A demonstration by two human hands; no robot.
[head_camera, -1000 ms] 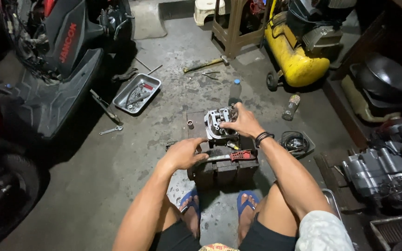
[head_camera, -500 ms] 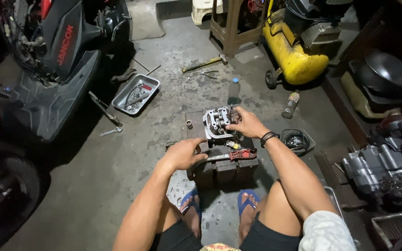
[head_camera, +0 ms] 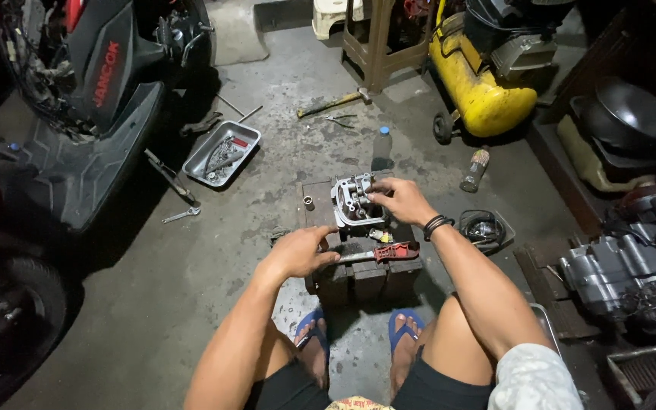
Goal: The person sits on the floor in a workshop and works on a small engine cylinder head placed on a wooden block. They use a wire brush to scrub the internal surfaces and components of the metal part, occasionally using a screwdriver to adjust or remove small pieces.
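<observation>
Head view: your right hand point(head_camera: 402, 201) grips the grey metal cylinder head point(head_camera: 352, 203) atop the dark wooden block point(head_camera: 358, 273); your left hand point(head_camera: 301, 250) rests half-curled, empty, on that block beside the red-handled tool point(head_camera: 381, 252). You're steadying the part; picking up the tool seems next.

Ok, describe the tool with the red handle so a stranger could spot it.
Find the dark wooden block on the floor between the person's knees. The tool lies flat along its near edge, just right of the left hand and below the grey engine part. It is the only thing there with red grips.
</observation>
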